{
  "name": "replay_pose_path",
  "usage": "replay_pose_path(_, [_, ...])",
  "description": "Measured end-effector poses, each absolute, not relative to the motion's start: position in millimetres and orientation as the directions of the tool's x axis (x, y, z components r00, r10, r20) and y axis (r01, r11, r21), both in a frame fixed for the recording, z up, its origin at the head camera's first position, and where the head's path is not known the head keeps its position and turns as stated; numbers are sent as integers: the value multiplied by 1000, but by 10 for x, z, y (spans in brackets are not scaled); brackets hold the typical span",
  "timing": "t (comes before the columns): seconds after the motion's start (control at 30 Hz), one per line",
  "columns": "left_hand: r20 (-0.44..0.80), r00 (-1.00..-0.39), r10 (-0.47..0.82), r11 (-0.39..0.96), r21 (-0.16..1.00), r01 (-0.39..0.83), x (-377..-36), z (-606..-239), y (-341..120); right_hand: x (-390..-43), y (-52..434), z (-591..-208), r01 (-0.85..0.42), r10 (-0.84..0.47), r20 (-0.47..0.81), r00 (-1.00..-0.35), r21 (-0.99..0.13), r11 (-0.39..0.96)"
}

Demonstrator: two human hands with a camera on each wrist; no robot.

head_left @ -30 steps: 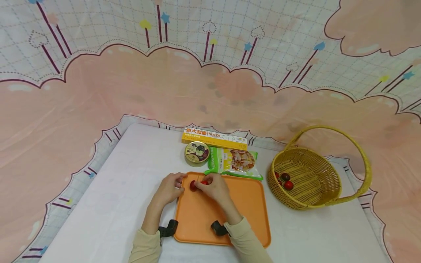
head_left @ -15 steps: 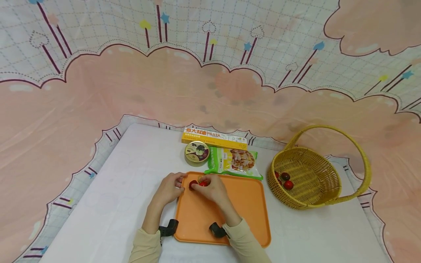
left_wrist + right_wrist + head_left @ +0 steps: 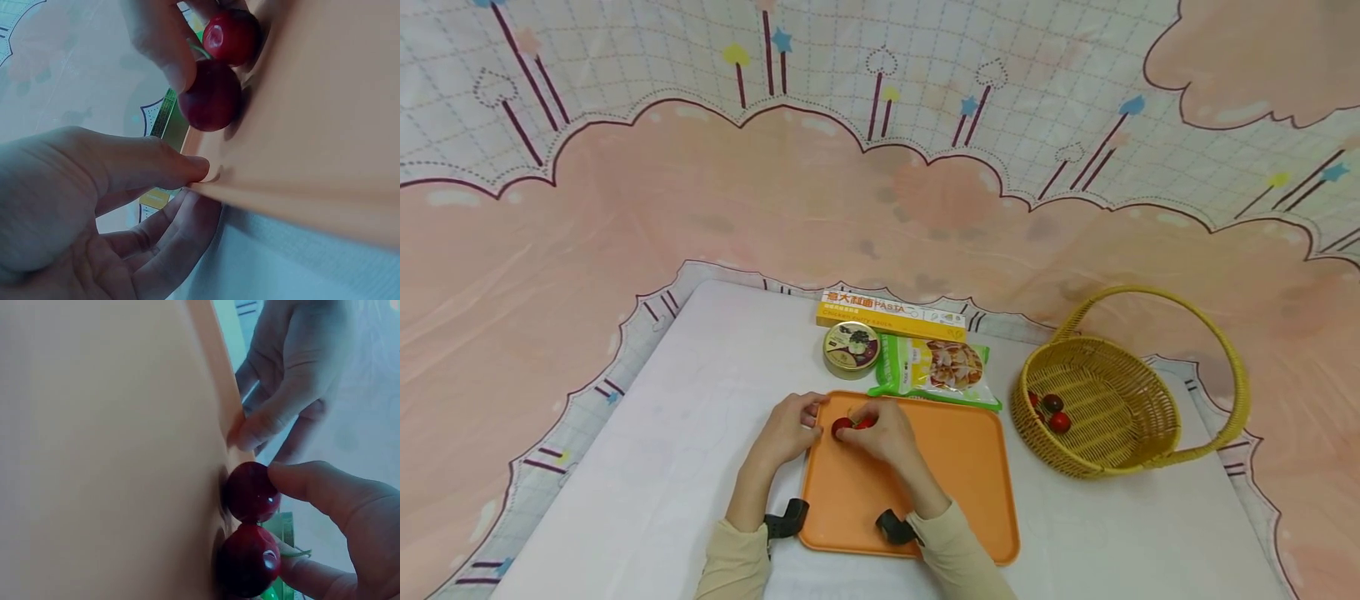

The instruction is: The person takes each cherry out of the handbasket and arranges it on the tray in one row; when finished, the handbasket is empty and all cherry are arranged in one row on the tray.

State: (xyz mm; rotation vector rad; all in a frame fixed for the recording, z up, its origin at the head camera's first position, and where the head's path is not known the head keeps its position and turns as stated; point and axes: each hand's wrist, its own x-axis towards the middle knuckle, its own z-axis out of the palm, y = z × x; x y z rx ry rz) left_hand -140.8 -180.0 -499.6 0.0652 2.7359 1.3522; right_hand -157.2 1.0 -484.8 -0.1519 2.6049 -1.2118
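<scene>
Head view: an orange tray lies on the white counter, and both hands meet at its far left corner. The left hand rests at the tray's left edge, thumb on the rim. The right hand lies on the tray with its fingers curled about two small red tomatoes, which sit on the tray just inside that corner. Beyond the tray stand a round tin, a yellow pasta box and a green snack bag, the bag touching the tray's far edge. To the right, apart from the tray, a yellow wicker basket holds a few more tomatoes.

Left wrist view: the left hand pinches the tray's rim, thumb tip on top and fingers curled beneath the edge. Just past it, the two tomatoes lie touching one another on the tray, with a finger of the other hand against them.

Right wrist view: the tomatoes sit one against the other on the tray near its edge. The right hand's thumb presses the nearer one and a finger lies along the other, so the fingers stand narrow, holding the pair. The left hand grips the rim just beyond.
</scene>
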Motion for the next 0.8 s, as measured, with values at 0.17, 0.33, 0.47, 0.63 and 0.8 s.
replay_pose_path(0.17, [-56,-995,81,614,789,6,-1405,-4992,-1797,-1533,62,-4820,54,-215,-247,-945,-765,642])
replay_pose_path(0.33, [-67,-995,80,623,782,-2,-1400,-4989,-1798,-1505,100,-4816,55,-228,-263,-938,-759,649])
replay_pose_path(0.47, [-77,-994,77,620,785,-13,-1404,-4979,-1804,-1499,118,-4805,36,-247,-255,-935,-760,649])
replay_pose_path(0.63, [-81,-994,74,616,788,-19,-1406,-4971,-1796,-1505,196,-4798,36,-278,-258,-925,-789,613])
replay_pose_path(0.8, [-82,-994,69,617,786,-21,-1398,-4987,-1788,-1507,345,-4798,25,-344,-253,-904,-836,548])
